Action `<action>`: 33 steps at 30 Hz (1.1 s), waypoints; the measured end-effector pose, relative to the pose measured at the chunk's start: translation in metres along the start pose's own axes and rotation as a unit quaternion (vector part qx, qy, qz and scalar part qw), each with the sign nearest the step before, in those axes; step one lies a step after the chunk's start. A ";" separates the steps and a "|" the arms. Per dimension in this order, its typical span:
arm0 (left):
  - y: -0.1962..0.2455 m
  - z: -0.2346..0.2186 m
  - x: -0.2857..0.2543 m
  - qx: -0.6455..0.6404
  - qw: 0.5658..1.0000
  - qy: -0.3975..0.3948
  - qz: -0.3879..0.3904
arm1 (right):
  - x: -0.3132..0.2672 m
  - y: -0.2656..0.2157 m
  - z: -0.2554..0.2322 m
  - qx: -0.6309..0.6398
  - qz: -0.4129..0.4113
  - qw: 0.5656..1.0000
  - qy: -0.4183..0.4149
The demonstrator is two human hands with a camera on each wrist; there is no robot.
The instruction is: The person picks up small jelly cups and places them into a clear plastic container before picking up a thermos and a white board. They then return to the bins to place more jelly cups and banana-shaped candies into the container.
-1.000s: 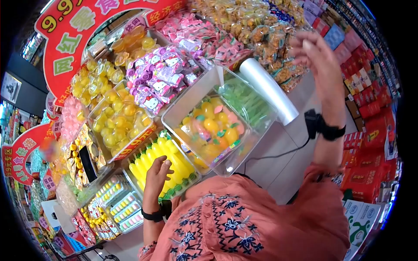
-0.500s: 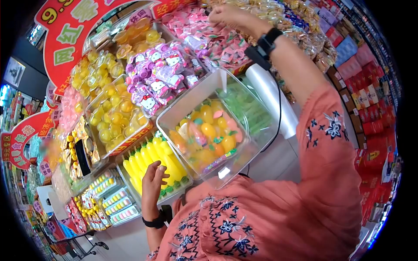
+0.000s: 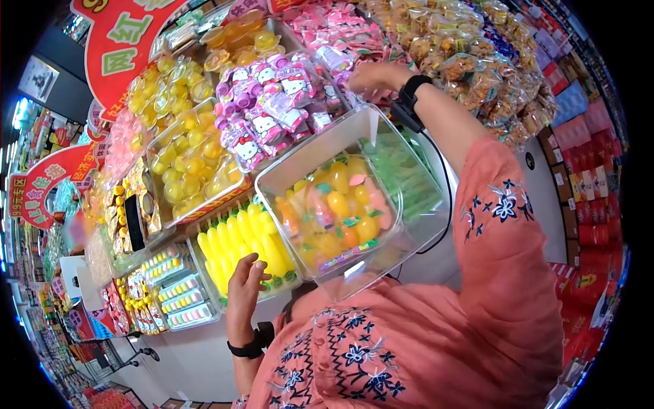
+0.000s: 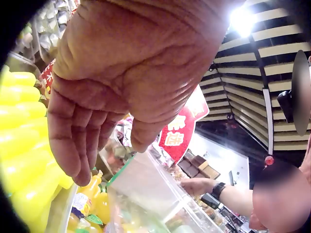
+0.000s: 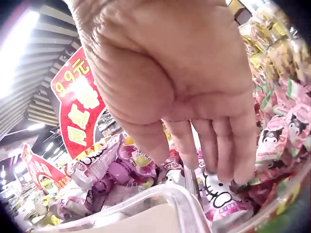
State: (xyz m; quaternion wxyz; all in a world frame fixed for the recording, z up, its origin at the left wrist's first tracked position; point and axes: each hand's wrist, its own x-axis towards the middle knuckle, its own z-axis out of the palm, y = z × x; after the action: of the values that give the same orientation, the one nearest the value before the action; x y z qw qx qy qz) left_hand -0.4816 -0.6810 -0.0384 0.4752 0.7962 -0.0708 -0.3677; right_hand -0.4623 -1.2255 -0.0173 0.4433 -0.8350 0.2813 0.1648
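1. The yellow bottle-shaped jelly drinks [image 3: 245,249] are packed upright in a clear bin at the near edge of the display, and the left hand [image 3: 246,281] is held just over them, palm toward the bin.
2. In the left wrist view the left fingers [image 4: 73,145] are seen loosely bent and close together; nothing is gripped.
3. Just beyond, a clear tub [image 3: 381,225] of orange and yellow fruit jellies is tilted toward the person.
4. Farther back, the right arm is stretched across the tub, and the right hand [image 3: 373,75] is lowered, fingers pointing down and relaxed, onto the pink Hello Kitty packets [image 3: 276,109]; nothing is seen pinched.
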 end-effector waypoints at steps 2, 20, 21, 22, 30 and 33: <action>0.001 0.001 0.002 0.005 1.000 -0.004 0.005 | -0.015 -0.005 0.002 -0.032 0.005 0.999 0.009; -0.019 -0.050 0.039 0.043 0.995 -0.047 0.082 | -0.189 -0.100 0.053 0.080 -0.217 0.956 0.180; -0.019 -0.054 0.044 0.048 0.994 -0.044 0.088 | -0.202 -0.110 0.067 0.062 -0.193 0.965 0.166; -0.019 -0.059 0.049 0.052 0.994 -0.041 0.092 | -0.205 -0.108 0.084 0.088 -0.221 0.960 0.146; -0.021 -0.114 0.099 0.054 0.985 0.024 0.165 | -0.216 -0.127 0.247 0.196 -0.225 0.952 0.062; -0.024 -0.136 0.122 0.097 0.964 0.079 0.234 | -0.205 -0.131 0.297 0.266 -0.224 0.936 0.046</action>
State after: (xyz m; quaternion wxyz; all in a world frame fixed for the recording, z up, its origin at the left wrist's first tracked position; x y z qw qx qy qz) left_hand -0.3105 -0.6286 -0.0837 0.4723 0.8264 -0.2524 -0.1738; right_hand -0.5507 -0.8526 0.0106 0.6616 -0.7344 0.1402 -0.0582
